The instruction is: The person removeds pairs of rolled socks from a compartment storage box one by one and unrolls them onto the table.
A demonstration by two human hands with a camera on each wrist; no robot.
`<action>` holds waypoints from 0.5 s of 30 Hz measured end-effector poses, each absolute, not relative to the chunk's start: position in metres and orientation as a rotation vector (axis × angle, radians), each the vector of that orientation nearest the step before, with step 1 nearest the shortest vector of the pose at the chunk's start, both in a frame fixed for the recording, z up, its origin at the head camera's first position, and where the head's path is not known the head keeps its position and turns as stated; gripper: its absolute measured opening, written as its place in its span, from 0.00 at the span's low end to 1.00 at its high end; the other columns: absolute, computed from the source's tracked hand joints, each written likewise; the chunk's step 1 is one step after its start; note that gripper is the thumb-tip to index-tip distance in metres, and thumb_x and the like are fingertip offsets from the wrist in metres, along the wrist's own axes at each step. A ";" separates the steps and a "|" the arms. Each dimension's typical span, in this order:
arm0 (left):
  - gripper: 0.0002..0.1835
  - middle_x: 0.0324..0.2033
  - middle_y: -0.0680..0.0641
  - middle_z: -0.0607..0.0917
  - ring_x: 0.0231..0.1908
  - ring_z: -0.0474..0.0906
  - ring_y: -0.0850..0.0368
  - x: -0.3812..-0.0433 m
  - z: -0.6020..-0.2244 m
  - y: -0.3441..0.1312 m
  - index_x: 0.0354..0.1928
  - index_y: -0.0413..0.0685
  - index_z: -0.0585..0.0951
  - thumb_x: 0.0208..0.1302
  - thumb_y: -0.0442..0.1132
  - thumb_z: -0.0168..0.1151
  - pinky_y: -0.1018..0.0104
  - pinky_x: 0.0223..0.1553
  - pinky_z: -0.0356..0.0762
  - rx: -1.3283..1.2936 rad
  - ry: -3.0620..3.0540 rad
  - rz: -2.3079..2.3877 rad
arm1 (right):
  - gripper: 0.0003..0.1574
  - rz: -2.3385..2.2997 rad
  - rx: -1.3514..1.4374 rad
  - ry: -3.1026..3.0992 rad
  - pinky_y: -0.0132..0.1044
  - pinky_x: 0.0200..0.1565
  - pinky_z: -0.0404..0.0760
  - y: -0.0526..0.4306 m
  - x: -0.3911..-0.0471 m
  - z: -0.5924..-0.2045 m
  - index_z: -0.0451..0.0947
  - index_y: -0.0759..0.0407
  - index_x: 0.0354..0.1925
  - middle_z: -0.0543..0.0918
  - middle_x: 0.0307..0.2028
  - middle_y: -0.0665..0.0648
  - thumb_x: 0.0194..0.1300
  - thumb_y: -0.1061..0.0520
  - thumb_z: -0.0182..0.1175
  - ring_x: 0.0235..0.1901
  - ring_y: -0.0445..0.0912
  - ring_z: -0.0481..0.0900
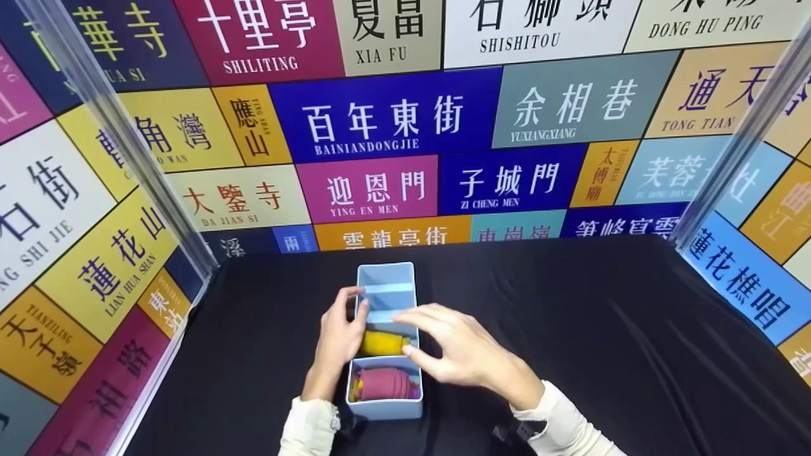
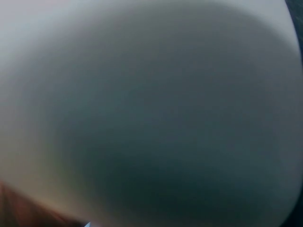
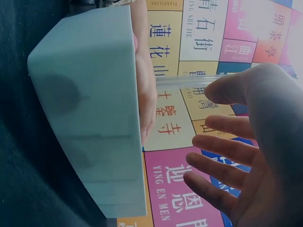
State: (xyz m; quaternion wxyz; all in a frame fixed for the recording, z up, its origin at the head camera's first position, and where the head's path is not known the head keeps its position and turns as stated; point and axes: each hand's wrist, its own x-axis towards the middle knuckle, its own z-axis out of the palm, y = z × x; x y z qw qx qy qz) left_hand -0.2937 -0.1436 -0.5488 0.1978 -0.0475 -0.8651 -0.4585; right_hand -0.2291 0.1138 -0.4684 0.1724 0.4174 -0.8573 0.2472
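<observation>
Between the two hands, a long, narrow light-blue box [image 1: 386, 410] is being displayed, its smooth walls being topped by a thin rim and its length being divided into a row of compartments. Just beside the right thumb, a smooth yellow bundle [image 1: 382, 344], rounded like a short roll, is being contained in one compartment, a small greyish bit being shown at its right end. In the compartment closest to the wrists, a ridged pink bundle [image 1: 383, 384] is being contained, bits of yellow and purple being glimpsed at its ends. Just beyond the fingertips, pale-blue inner walls are being shown.

The left hand [image 1: 339, 335] is being rested against the box's left side, fingers slightly bent, with thumb and forefinger being parted. The right hand [image 1: 466, 348] is being raised over the right rim, fingers spread, nothing being grasped. Around both hands, black cloth [image 1: 570, 304] is being spread under the box; past the fingertips, walls are being covered by coloured lettered panels [image 1: 386, 149]. Behind the hands, cream sleeves [image 1: 561, 421] are being worn.
</observation>
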 end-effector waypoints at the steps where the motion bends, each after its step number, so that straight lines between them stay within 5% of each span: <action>1: 0.16 0.57 0.47 0.91 0.59 0.87 0.46 -0.293 -0.549 -0.143 0.63 0.54 0.83 0.77 0.44 0.66 0.44 0.63 0.80 -0.135 -2.419 -1.284 | 0.29 0.698 1.193 -2.443 0.44 0.65 0.83 0.113 -0.228 -0.469 0.80 0.42 0.71 0.85 0.66 0.43 0.75 0.42 0.65 0.64 0.42 0.83; 15: 0.17 0.58 0.46 0.90 0.56 0.87 0.47 -0.292 -0.549 -0.144 0.63 0.54 0.83 0.78 0.45 0.66 0.44 0.62 0.80 -0.133 -2.428 -1.296 | 0.21 0.647 1.331 -2.454 0.38 0.51 0.87 0.100 -0.220 -0.479 0.86 0.41 0.62 0.91 0.53 0.41 0.75 0.43 0.66 0.52 0.37 0.89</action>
